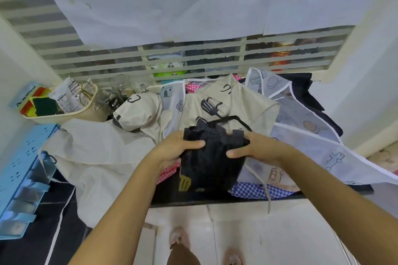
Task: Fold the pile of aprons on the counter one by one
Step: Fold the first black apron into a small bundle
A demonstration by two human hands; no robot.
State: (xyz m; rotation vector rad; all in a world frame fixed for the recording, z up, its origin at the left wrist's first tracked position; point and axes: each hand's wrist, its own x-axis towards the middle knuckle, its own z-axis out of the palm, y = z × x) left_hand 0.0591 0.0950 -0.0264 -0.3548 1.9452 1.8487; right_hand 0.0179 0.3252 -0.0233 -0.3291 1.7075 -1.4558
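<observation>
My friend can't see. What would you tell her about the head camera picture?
The left hand and right hand grip a bunched black apron above a counter heaped with unfolded aprons, among them a beige apron and a clear apron. A tub with sponges stands at the back left.

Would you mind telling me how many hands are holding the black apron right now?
2. The left hand grips the left side of the black apron; the right hand grips its right side.
</observation>
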